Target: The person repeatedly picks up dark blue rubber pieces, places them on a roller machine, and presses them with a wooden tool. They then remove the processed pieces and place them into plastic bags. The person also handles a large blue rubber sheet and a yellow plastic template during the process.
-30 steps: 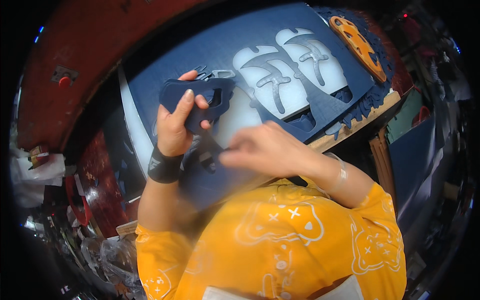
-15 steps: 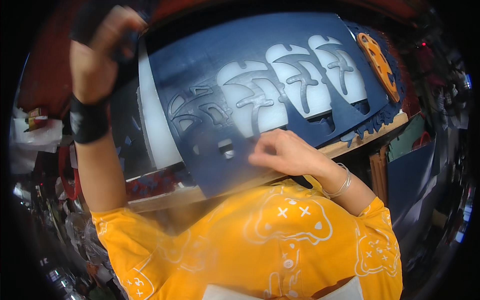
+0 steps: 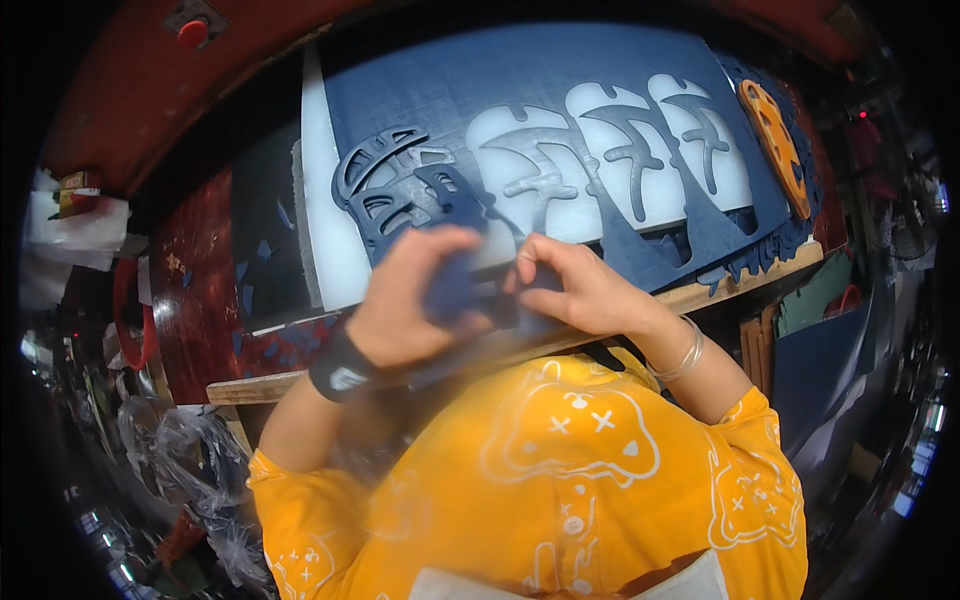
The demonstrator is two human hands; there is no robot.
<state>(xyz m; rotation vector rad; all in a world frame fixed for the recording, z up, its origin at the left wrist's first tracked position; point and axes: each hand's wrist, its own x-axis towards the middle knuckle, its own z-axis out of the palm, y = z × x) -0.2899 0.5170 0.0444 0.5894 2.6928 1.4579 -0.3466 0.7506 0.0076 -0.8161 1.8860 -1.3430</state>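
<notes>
A dark blue sheet (image 3: pixel 520 75) with sole-shaped openings and slotted strips lies over a white board (image 3: pixel 322 215). My left hand (image 3: pixel 400 300), with a black wristband, is curled at the sheet's near left part. Between its thumb and fingers is a dark blue piece (image 3: pixel 452 288), blurred by motion. My right hand (image 3: pixel 585 288), wearing bangles, is closed at the sheet's near edge, thumb and fingertips pinching there. Just beyond my left hand sits a slotted dark blue cut-out (image 3: pixel 400 180), partly overlapping the sheet. What lies between the hands is smeared.
An orange slotted sole-shaped piece (image 3: pixel 775 148) rests at the right, beside blue scraps. A wooden rail (image 3: pixel 745 277) runs along the near edge. Blue scraps lie on a black mat (image 3: pixel 265 235) at left. A red button (image 3: pixel 192 33) is at the upper left.
My left hand has come down from the upper left to beside my right hand. The slotted blue cut-out now lies farther up. My right hand has barely moved.
</notes>
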